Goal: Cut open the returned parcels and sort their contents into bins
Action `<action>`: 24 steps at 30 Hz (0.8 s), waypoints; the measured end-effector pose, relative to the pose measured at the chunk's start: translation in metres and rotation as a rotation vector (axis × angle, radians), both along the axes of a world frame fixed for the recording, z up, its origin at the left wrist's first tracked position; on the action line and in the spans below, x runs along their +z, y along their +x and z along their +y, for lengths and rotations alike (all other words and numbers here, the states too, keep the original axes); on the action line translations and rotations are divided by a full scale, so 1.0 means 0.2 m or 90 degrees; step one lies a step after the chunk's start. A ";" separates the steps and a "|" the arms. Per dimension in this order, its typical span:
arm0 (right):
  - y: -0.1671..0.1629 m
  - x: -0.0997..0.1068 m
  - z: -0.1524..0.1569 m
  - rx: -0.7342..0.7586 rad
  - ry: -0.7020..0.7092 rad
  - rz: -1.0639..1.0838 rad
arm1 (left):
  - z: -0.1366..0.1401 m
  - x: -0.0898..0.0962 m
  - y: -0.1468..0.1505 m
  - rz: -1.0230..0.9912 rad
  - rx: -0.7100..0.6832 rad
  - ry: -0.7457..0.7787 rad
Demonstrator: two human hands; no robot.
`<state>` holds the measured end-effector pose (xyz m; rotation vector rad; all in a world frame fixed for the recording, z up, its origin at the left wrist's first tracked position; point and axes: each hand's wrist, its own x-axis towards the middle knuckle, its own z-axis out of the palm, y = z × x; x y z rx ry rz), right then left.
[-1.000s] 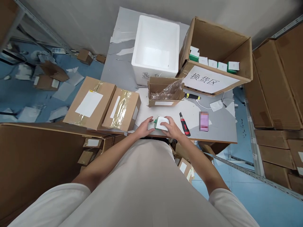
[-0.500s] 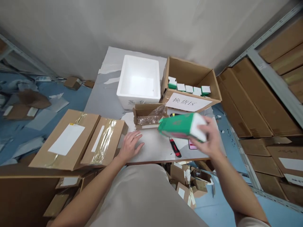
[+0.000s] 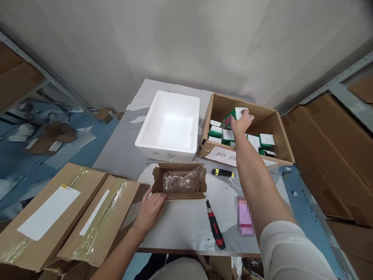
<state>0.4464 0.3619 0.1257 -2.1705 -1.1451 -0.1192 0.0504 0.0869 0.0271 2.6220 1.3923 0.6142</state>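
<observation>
My right hand (image 3: 242, 122) grips the white end of a green box (image 3: 229, 119), holding it tilted inside the large open carton (image 3: 279, 134) at the back right. Several green-and-white boxes (image 3: 266, 139) stand upright in that carton. My left hand (image 3: 151, 208) is closed on the front left corner of a small open cardboard box (image 3: 177, 196), its fingertips over the edge. Clear crumpled plastic wrap (image 3: 182, 182) lies inside this small box. A black-and-red utility knife (image 3: 216, 229) rests on the table in front of it.
A white foam box (image 3: 140, 142) stands behind the small cardboard box. Two taped cartons (image 3: 93, 217) are at the left. A yellow-and-black tool (image 3: 223, 173) and a pixelated pink item (image 3: 245, 217) lie on the table (image 3: 186, 229). Shelving with cartons (image 3: 323, 151) rises at the right.
My right hand has carried the green box from above the table into the large carton. My left hand has moved from the tabletop onto the small cardboard box's corner. The view has shifted.
</observation>
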 end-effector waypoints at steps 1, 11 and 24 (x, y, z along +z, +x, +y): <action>-0.02 -0.07 0.03 0.007 -0.059 0.020 | -0.01 0.00 0.00 -0.001 0.006 -0.001; 0.04 -0.08 0.06 0.185 -0.410 0.086 | -0.04 -0.06 0.02 -0.079 0.104 0.022; -0.40 -0.66 -1.38 0.321 -0.074 0.378 | -0.03 -0.26 -0.10 -0.402 0.329 -0.480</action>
